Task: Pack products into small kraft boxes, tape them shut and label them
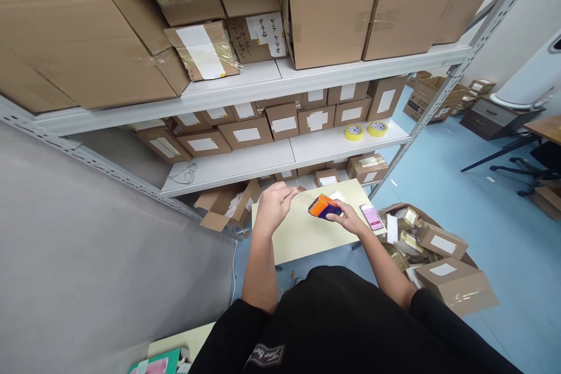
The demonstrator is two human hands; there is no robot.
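Observation:
Over the pale yellow table (302, 245), my right hand (348, 219) grips a small orange and dark blue box-shaped thing (323, 207) by its right end. Its exact kind does not show. My left hand (277, 201) is raised to the left of it, thumb and forefinger pinched together. Something thin and faint reaches from these fingertips towards the orange thing; I cannot make out what it is. A phone (372, 217) with a lit pink screen lies at the table's right edge, near my right forearm.
A metal shelf rack (280, 79) with cardboard boxes stands in front. Two yellow tape rolls (354, 132) and wire-framed glasses (189, 174) sit on its middle shelf. Right of the table is a pile of boxes (442, 245); an open carton (230, 204) stands left.

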